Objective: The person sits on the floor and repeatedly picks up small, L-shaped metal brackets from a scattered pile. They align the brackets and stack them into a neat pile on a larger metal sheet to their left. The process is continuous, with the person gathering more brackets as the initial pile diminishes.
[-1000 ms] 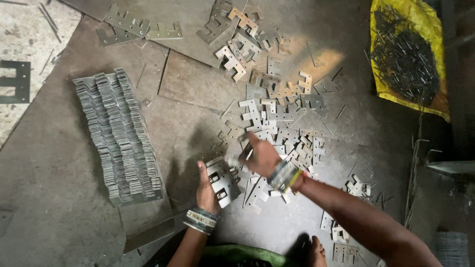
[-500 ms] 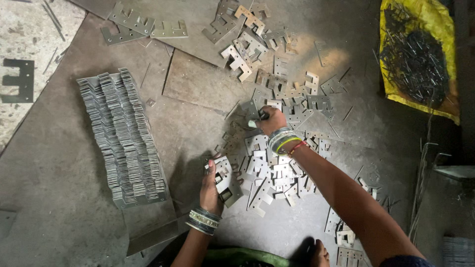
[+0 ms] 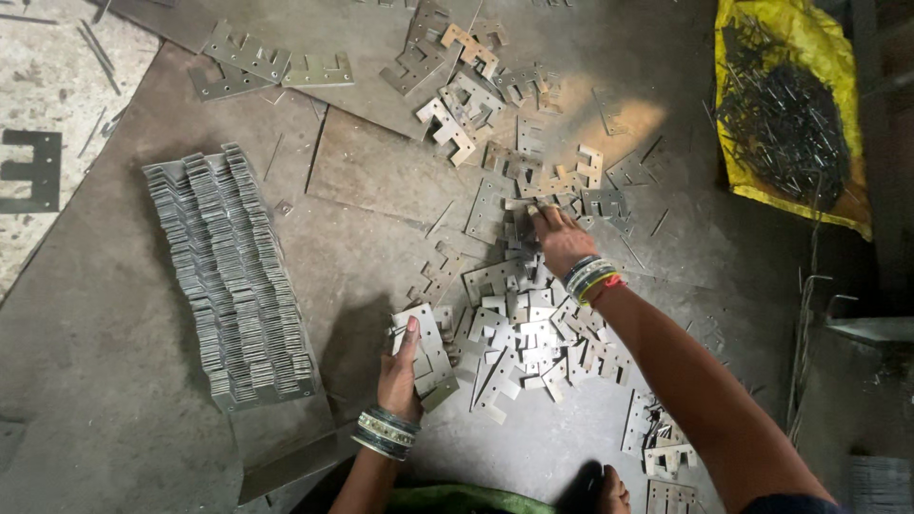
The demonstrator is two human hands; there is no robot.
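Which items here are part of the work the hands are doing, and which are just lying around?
In hand:
- left hand holding a small stack of flat grey metal plates
- right hand reaching into the loose pile of notched grey metal stampings
- long neat rows of stacked grey plates

Lying about:
- yellow sack of dark metal rods
- large grey comb-shaped strips

The loose notched plates are thin sheet metal, dull grey, some catching a pale sheen. The stacked plates show matt grey edges. The floor is scuffed, stained metal sheeting. The yellow sack looks like crinkled plastic.
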